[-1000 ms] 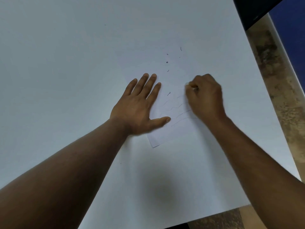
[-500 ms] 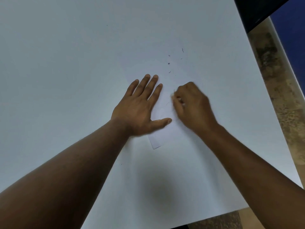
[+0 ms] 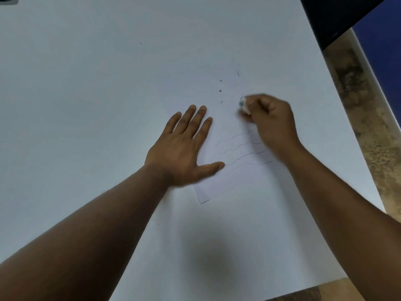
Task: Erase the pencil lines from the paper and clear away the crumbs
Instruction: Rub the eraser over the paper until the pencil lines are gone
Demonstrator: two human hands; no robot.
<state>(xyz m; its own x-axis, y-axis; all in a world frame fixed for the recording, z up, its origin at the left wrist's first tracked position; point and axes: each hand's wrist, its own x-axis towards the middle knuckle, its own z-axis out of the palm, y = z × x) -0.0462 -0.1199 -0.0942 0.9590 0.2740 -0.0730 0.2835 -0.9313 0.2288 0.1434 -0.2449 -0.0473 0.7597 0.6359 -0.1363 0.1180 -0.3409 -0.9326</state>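
A small white paper (image 3: 230, 127) lies on the white table (image 3: 86, 83), with several wavy pencil lines (image 3: 240, 151) across its near half. My left hand (image 3: 184, 146) lies flat on the paper's left edge, fingers spread, pressing it down. My right hand (image 3: 271, 120) is fisted around a small white eraser (image 3: 243, 104), whose tip rests on the paper's far right part, above the lines. Dark eraser crumbs (image 3: 220, 91) are scattered just beyond the paper, ahead of my left fingertips.
The table's right edge (image 3: 338, 101) runs diagonally, with mottled brown floor (image 3: 368, 118) beyond it. A dark object (image 3: 329, 16) sits at the top right corner. A dark shape (image 3: 8, 0) shows at the top left edge.
My right hand swept left across the pencil lines, then back out to the far right of the paper. My left hand stayed pressed on the paper.
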